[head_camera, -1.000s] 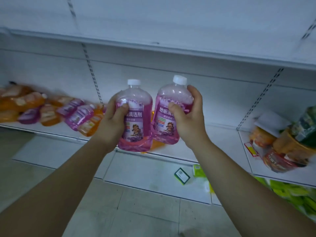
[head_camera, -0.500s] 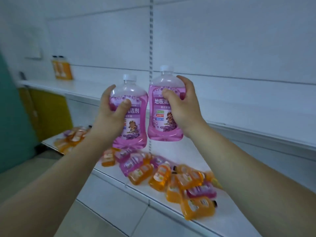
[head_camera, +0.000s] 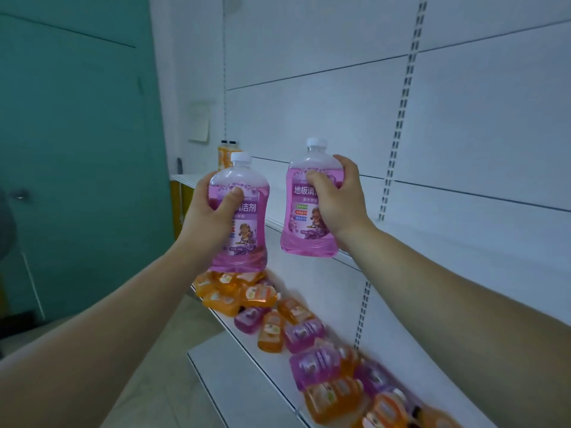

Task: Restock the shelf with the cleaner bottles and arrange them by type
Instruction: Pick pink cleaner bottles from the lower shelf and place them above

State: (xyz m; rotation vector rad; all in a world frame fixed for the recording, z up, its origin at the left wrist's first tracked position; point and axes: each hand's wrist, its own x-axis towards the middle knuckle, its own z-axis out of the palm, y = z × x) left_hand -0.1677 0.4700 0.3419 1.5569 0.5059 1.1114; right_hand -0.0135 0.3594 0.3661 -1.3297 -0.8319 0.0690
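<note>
My left hand [head_camera: 213,211] grips 1 clear plastic bottle of purple cleaner [head_camera: 244,220], and my right hand [head_camera: 333,205] grips a 2nd such bottle [head_camera: 304,227]. Both are upright, just in front of the white metal upper shelf [head_camera: 448,242]. I fear a base clipping that shelf's lip, or purples mixing with the orange bottles [head_camera: 227,152] at its far end.

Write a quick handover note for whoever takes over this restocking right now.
Left hand grips one purple cleaner bottle, upright.
Right hand grips a second purple bottle, upright.
Both are held up in front of the upper shelf, not yet set down.
Orange bottles stand at that shelf's far end.
A mixed pile of orange and purple bottles lies on the lower shelf.
Left to do: stand the two purple ones together on the upper shelf, then sort the pile by type.
</note>
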